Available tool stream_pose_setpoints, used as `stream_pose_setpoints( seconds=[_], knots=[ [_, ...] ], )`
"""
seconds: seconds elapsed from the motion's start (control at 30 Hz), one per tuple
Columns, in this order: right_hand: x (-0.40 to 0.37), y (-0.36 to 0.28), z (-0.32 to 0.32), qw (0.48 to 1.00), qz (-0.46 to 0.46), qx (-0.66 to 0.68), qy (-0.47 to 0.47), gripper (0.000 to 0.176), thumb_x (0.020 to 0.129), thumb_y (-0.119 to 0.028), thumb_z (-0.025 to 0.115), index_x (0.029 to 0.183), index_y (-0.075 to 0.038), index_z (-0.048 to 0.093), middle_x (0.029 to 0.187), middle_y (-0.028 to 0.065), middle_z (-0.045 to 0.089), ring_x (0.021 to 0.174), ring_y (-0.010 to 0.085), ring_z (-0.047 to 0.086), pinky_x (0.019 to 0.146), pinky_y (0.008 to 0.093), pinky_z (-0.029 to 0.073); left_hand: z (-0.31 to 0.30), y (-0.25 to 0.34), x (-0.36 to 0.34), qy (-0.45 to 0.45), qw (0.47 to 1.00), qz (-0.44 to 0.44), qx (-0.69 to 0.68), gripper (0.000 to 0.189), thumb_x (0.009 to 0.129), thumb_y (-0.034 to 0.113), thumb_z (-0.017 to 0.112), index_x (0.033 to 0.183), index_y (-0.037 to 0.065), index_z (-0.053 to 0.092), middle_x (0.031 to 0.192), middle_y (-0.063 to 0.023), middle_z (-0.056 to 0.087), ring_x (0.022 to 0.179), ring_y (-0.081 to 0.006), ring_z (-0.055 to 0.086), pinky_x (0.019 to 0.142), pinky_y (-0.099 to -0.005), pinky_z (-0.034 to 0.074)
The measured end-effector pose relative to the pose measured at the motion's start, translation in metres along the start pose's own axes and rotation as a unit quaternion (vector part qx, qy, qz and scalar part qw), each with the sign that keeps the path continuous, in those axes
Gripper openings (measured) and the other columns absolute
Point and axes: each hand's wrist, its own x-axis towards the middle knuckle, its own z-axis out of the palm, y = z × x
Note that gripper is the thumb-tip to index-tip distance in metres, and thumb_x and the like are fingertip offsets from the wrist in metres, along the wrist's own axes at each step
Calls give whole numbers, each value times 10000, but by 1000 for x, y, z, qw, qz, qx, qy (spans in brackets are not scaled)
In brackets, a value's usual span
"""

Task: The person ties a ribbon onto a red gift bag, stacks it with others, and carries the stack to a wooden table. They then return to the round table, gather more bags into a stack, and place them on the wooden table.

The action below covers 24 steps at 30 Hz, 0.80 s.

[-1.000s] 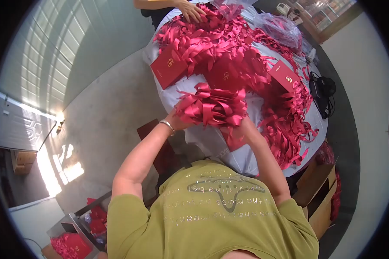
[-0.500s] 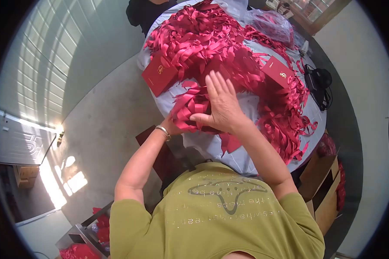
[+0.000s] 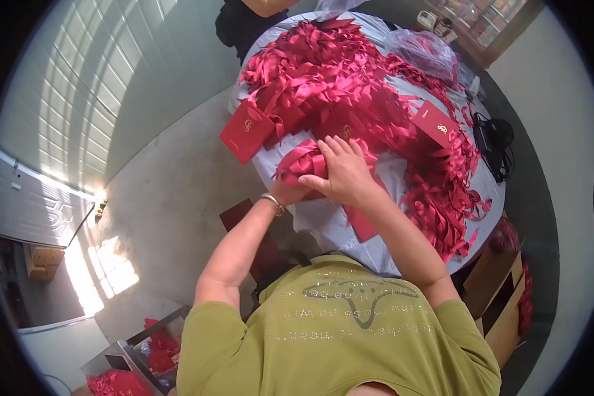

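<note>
My left hand (image 3: 290, 191) is wrapped round a bundle of red ribbons (image 3: 302, 162) over the near edge of the round table; most of its fingers are hidden under the ribbons. My right hand (image 3: 343, 169) lies flat on the bundle, palm down, thumb apart from the fingers. A red card or bag panel (image 3: 361, 223) shows below my right hand. Behind both hands a big heap of red ribbons (image 3: 323, 76) covers much of the table. A red bag with a gold logo (image 3: 246, 132) lies at the left edge, and another (image 3: 433, 123) on the right.
The white-covered table (image 3: 323, 228) stands before me. At its far side are a clear plastic bag (image 3: 426, 53) and a black device with a cable (image 3: 495, 135). An open cardboard box (image 3: 498, 290) is at the lower right. Part of another person (image 3: 244, 23) shows at the top.
My right hand has come down from above onto the ribbon bundle and its fingers now rest on it. The view has shifted slightly, and the bundle lies flatter.
</note>
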Motion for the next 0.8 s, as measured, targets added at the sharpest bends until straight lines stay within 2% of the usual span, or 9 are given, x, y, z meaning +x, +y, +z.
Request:
stream_pose_setpoints(
  seconds=[0.07, 0.1, 0.17, 0.3, 0.37, 0.53, 0.6, 0.63, 0.8],
  knots=[
    [27, -17, -50, 973, 61, 221, -33, 715, 789, -605, 648, 1183, -10, 620, 1188, 198, 626, 1155, 331, 574, 984, 426, 441, -13, 39, -13, 47, 993, -99, -41, 521, 761, 253, 767, 1227, 88, 601, 1181, -137, 639, 1095, -299, 610, 949, -407, 476],
    [51, -20, -45, 975, -10, 213, 68, 547, 828, -506, 655, 1093, -27, 662, 1061, 145, 676, 1026, 309, 630, 868, 396, 503, -21, 56, -23, 60, 984, -148, -83, 511, 765, 247, 767, 1220, 79, 606, 1175, -142, 645, 1096, -297, 610, 953, -403, 473],
    [112, -37, -22, 941, -160, 297, 16, 517, 858, -492, 627, 1083, -27, 658, 1090, 140, 653, 1041, 315, 611, 873, 411, 497, -30, 72, -66, 100, 955, -243, -133, 610, 723, 171, 824, 1256, 48, 554, 1203, -82, 611, 1146, -221, 565, 1014, -363, 426],
    [198, -75, 78, 994, 17, -66, -85, 770, 690, -653, 713, 1103, -9, 626, 1066, 141, 609, 1039, 290, 588, 877, 400, 460, -25, 95, -180, 226, 904, -341, -128, 428, 746, 153, 797, 1095, 11, 595, 1025, -86, 648, 1038, -248, 610, 950, -383, 474],
    [200, -76, 109, 990, 33, -133, -34, 832, 626, -633, 772, 1156, -14, 600, 1078, 125, 614, 1049, 273, 588, 874, 390, 456, -44, 126, -207, 224, 801, -480, -278, 446, 739, 112, 774, 1132, 13, 586, 1024, -65, 648, 998, -215, 617, 932, -367, 484],
    [199, -67, 143, 994, 26, -74, -75, 684, 520, -521, 876, 956, -73, 598, 909, 87, 682, 868, 255, 685, 735, 400, 533, -59, 142, -245, 463, 654, -427, -419, 542, 763, 46, 674, 1283, 25, 526, 1164, -75, 630, 1071, -228, 612, 954, -374, 490],
    [204, -60, 166, 999, 8, -16, 43, 504, 618, -454, 822, 869, -76, 603, 829, 136, 676, 795, 308, 685, 686, 439, 549, -72, 130, -265, 454, 609, -453, -466, 540, 788, 61, 662, 1305, 32, 507, 1197, -86, 617, 1073, -233, 614, 950, -374, 496],
    [200, -64, 143, 1000, -14, 13, -2, 446, 696, -441, 765, 888, -64, 623, 871, 149, 680, 821, 323, 682, 706, 455, 546, -76, 122, -272, 451, 575, -461, -504, 529, 797, 64, 659, 1303, 32, 509, 1195, -87, 619, 1066, -229, 618, 944, -373, 499],
    [173, -57, 51, 977, -96, 190, 28, 294, 801, -281, 720, 934, -27, 650, 864, 139, 670, 827, 316, 649, 740, 435, 504, -96, 125, -235, 410, 622, -452, -490, 475, 782, 82, 722, 1234, 44, 583, 1118, -61, 657, 1017, -190, 639, 902, -347, 513]
  ],
)
